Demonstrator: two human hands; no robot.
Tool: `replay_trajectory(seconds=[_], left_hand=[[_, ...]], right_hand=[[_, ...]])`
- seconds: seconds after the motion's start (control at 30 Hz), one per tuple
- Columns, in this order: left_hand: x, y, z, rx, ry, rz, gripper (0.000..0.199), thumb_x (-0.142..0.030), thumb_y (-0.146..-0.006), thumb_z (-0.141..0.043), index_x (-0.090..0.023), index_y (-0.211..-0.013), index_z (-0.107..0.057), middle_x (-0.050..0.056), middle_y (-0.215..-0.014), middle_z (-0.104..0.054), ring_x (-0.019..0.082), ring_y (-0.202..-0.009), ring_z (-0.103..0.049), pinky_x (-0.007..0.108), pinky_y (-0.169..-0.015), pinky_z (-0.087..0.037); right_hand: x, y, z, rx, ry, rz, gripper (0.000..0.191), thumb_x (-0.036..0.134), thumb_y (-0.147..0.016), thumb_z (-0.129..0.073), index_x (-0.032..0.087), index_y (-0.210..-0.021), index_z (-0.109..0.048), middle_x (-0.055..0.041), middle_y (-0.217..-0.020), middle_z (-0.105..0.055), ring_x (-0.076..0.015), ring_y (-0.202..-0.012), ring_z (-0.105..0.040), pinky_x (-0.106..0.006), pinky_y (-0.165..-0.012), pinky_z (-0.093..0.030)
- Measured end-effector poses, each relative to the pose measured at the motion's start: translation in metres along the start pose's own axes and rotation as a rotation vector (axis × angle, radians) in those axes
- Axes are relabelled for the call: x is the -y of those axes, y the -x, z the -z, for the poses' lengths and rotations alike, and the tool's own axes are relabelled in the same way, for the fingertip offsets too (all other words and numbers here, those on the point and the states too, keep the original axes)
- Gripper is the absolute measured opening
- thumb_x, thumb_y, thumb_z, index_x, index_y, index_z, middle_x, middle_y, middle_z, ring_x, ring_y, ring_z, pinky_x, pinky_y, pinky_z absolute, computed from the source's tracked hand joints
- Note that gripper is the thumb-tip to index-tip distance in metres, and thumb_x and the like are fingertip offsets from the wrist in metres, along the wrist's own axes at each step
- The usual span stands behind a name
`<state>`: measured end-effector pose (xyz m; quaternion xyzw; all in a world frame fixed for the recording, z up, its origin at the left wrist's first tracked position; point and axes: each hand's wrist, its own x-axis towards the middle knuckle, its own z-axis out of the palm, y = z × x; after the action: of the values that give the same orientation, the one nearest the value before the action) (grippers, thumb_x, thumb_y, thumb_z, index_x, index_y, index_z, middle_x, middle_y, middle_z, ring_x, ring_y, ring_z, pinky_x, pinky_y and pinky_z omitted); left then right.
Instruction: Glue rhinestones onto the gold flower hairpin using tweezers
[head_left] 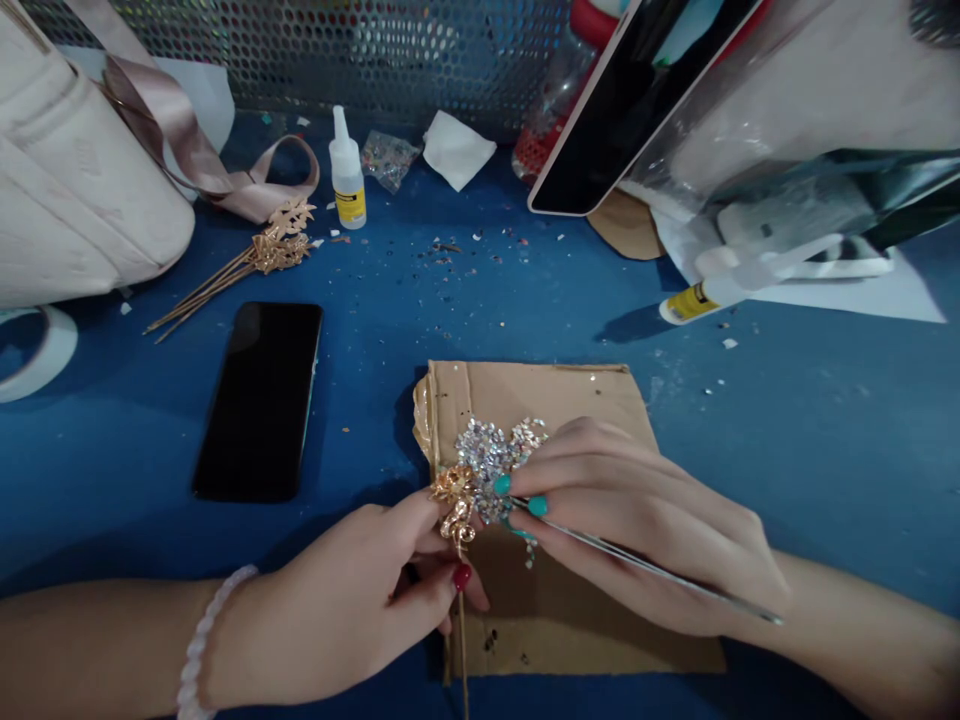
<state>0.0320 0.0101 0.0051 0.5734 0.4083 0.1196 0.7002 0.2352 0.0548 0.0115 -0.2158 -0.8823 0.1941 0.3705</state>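
Observation:
My left hand [352,590] pinches a gold hairpin [454,490] with an ornate top; its thin stick points down past my thumb. My right hand [637,520] is closed around metal tweezers [645,562], their tips hidden near the rhinestones. A pile of small silvery rhinestones [486,450] lies on a piece of cardboard [555,385], just beyond the hairpin's top and beside my right fingertips.
A black phone [259,400] lies left of the cardboard. Several gold hairpins [247,262], a glue bottle [347,175] and a ribbon [255,190] are at the back left. Another glue bottle [694,300] lies tilted at the right, near a tilted device [637,90].

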Motion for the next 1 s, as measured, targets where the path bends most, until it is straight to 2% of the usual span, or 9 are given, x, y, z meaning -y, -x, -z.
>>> replay_trajectory(seconds=[0.2,0.67,1.0], left_hand=[[0.0009,-0.0002,-0.0005,-0.009,-0.022,0.012,0.013,-0.014,-0.087,-0.043,-0.017,-0.099,-0.049,0.002,-0.089,-0.068,0.013,-0.078,-0.064,0.024,-0.070,-0.050],[-0.0025,-0.0009,0.0012,0.020,-0.034,0.039,0.019,-0.014,-0.087,-0.042,-0.017,-0.104,-0.049,0.002,-0.089,-0.068,0.013,-0.076,-0.063,0.023,-0.067,-0.050],[-0.0028,-0.0007,0.0008,-0.010,-0.028,0.009,0.011,-0.013,-0.086,-0.043,-0.018,-0.093,-0.051,0.000,-0.086,-0.067,0.011,-0.073,-0.062,0.022,-0.069,-0.049]], right_hand=[[-0.0007,0.0013,0.0005,0.018,0.019,0.020,0.011,0.005,-0.074,-0.063,0.014,-0.077,-0.058,-0.0083,-0.076,-0.070,-0.0170,-0.072,-0.066,-0.032,-0.063,-0.058],[-0.0011,0.0035,-0.0006,0.025,0.012,0.013,0.011,0.005,-0.075,-0.063,0.013,-0.080,-0.059,-0.0098,-0.078,-0.070,-0.0176,-0.073,-0.066,-0.032,-0.061,-0.057],[-0.0013,0.0045,0.0005,0.046,0.030,0.008,0.009,0.008,-0.078,-0.061,0.015,-0.082,-0.059,-0.0088,-0.080,-0.070,-0.0180,-0.075,-0.066,-0.033,-0.063,-0.058]])
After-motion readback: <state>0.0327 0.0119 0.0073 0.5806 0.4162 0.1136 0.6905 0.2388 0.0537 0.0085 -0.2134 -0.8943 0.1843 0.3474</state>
